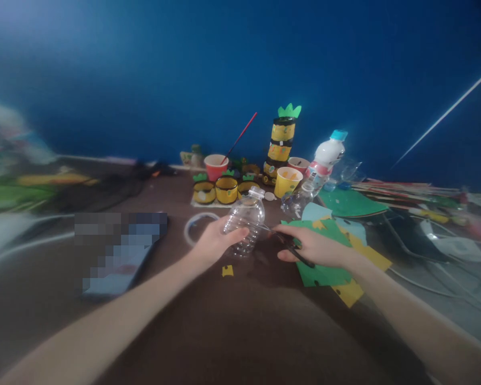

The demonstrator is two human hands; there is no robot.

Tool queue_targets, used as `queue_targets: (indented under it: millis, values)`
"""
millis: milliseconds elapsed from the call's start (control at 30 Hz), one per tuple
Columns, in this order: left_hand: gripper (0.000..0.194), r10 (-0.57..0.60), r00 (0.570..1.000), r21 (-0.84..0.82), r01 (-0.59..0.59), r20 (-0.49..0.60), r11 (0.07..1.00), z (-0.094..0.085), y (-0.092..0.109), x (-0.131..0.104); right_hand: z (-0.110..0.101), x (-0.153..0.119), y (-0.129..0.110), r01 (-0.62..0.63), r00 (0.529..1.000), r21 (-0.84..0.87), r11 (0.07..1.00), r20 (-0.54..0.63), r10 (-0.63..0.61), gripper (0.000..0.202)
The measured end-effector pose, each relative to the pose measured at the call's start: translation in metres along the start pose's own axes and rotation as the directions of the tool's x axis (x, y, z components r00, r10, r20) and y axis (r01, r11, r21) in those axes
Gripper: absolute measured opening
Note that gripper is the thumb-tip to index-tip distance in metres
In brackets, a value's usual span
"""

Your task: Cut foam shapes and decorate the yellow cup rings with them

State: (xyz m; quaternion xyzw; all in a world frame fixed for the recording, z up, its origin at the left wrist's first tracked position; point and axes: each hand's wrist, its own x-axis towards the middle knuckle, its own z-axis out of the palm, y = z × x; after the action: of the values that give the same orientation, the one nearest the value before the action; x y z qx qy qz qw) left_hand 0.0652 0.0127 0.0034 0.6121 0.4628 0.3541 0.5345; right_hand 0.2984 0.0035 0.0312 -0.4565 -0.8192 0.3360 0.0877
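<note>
My left hand (219,236) is wrapped round a clear plastic bottle (248,211), its neck tilted up and slightly right. In my right hand (318,247) is a pair of scissors (292,247) with dark handles. The blades point left and reach the bottle's side; I cannot tell whether they have cut into it. A small yellow paper piece (227,270) lies on the table below the bottle. Green paper (324,272) is under my right hand, with yellow paper (372,255) sticking out from beneath it. Left of the bottle is a roll of clear tape (192,230), partly behind my hand.
Small yellow-and-black cups (226,191) with green tops stand behind the bottle. Near the wall are a red cup (215,167) with a red stick, a pineapple-like stack (280,147), a yellow cup (287,183) and a blue-capped bottle (324,160). A phone (124,262) lies left.
</note>
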Motion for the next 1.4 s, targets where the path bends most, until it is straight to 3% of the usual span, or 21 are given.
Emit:
queue_targets:
  millis: [333,933,1400]
  values:
    - [0.037,0.027,0.997,0.004,-0.027,0.067,1.0,0.0005,-0.0016,0.0,-0.0064,-0.0036,-0.0053,-0.015,0.995,-0.015,1.0,0.096,0.016,0.04]
    - [0.034,0.017,0.996,-0.079,-0.01,0.091,0.997,0.0007,-0.0017,-0.001,-0.0017,-0.0021,-0.0031,0.059,0.997,0.019,0.998,0.043,-0.059,0.012]
    - [0.037,-0.05,0.994,-0.108,0.06,0.096,0.992,0.0004,-0.0058,0.0007,-0.0007,-0.0021,0.0021,0.052,0.995,0.085,0.995,0.085,-0.059,0.01]
